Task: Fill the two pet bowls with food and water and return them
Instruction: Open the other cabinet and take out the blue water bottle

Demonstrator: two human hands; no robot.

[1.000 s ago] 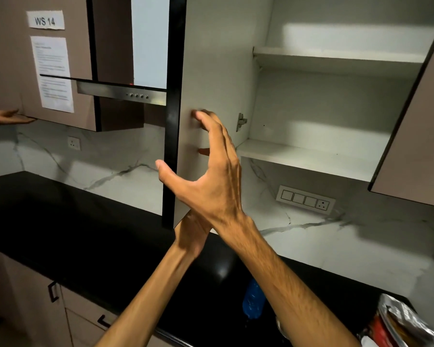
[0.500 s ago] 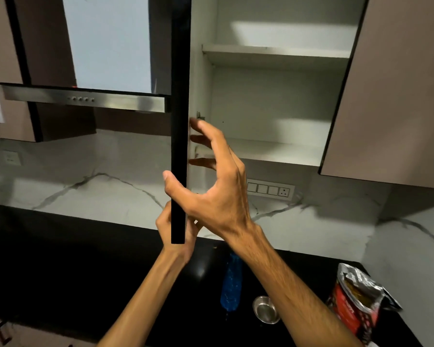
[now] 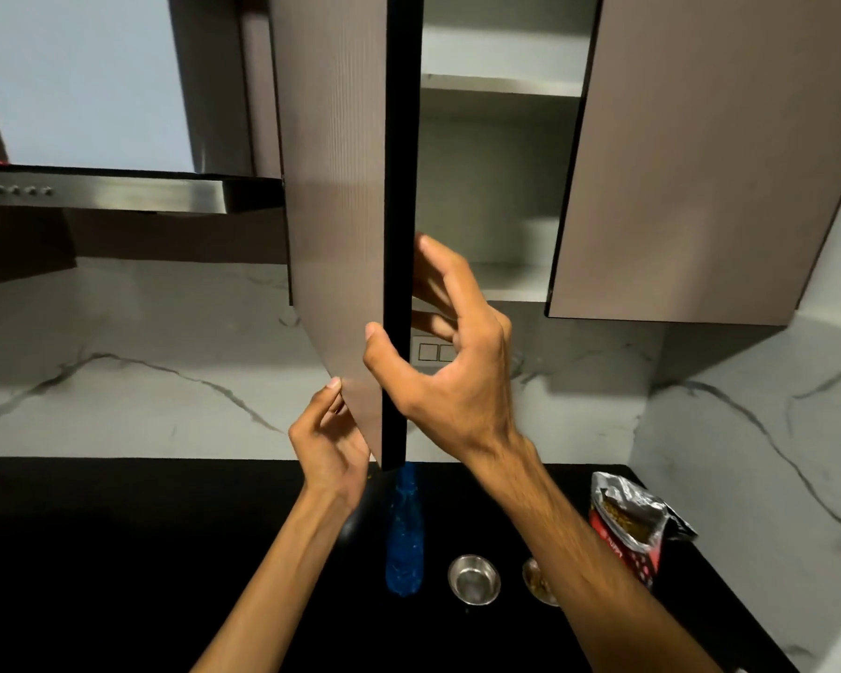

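Right hand (image 3: 450,376) clamped on door (image 3: 341,225) edge, thumb on front. Left hand (image 3: 331,442) relaxed, fingertips touching door's lower edge. On bench (image 3: 117,551) near back edge: bottle (image 3: 405,536), empty bowl (image 3: 474,578), food bowl (image 3: 537,582) half-hidden by forearm, bag (image 3: 629,527) rightmost.

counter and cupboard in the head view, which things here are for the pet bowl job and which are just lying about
For the job:
- steel bowl, looks empty
- second bowl with kibble, partly behind the right arm
- blue water bottle
- open pet food bag
- cabinet door, with right hand and left hand on it

Just there:
- range hood
- wall switch panel
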